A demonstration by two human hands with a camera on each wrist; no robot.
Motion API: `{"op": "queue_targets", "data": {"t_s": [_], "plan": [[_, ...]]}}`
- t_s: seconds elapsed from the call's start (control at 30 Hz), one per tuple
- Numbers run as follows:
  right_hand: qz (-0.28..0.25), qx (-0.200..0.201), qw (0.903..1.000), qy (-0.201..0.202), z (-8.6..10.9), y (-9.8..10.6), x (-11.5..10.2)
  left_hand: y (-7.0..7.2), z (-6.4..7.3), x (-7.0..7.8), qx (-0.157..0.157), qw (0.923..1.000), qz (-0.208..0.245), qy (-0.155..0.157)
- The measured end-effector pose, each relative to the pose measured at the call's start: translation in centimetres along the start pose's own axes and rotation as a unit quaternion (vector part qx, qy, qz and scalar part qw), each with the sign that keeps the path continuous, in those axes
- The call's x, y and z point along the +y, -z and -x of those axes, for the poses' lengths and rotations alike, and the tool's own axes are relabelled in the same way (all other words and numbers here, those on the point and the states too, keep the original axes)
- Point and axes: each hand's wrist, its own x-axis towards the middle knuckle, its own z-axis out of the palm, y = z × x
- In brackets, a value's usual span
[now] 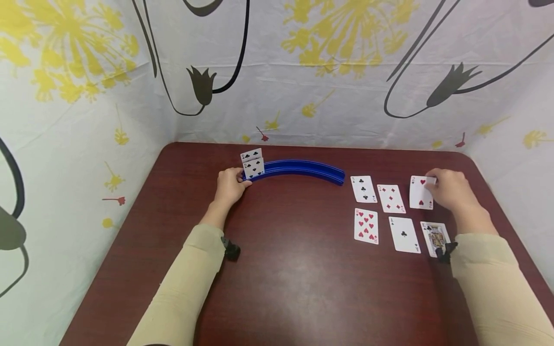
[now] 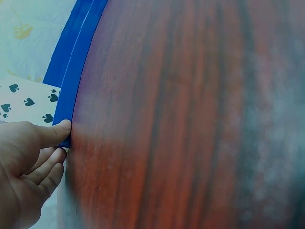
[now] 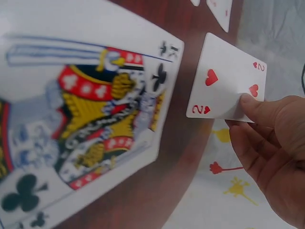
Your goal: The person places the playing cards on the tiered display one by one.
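"What can you read on the card in the right hand (image 1: 450, 191)?"

"A red 2 at two corners. That two of hearts (image 3: 221, 78) is white with red pips, face up above the tabletop's (image 1: 303, 269) far right, its edge pinched between thumb and fingers."

"Others nearby?"

"A black K on the king of clubs (image 3: 95, 109), an A on the ace of clubs (image 1: 404, 234)."

"And the left hand (image 1: 229, 186)?"

"Gripping one end of the curved, glossy blue rack (image 1: 303, 166). Two overlapping cards stand there; the front card (image 1: 253, 167) shows black spades."
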Motion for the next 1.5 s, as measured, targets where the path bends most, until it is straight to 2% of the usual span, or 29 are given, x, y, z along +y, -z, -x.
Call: {"op": "queue_targets", "data": {"t_s": [0.3,0.53,0.7,1.13,1.5], "plan": [[-0.005,0.019,0.9997,0.016,0.0,1.2,-1.0,0.0,0.0,-0.1,-0.009,1.0,-0.003,0.0],[-0.007,0.038,0.9988,0.03,0.0,1.6,-1.9,0.1,0.0,-0.1,0.001,0.9999,-0.008,-0.013],[-0.007,0.052,0.9977,0.044,0.0,1.7,-2.3,0.3,0.0,0.0,-0.001,0.9999,-0.007,-0.011],[-0.022,0.08,0.9958,0.04,-0.2,2.2,-3.2,0.6,0.0,-0.1,0.002,0.9997,-0.004,-0.024],[-0.028,0.083,0.9953,0.041,-0.3,2.8,-4.7,0.8,-0.5,0.0,-0.01,0.9994,-0.022,-0.023]]}}
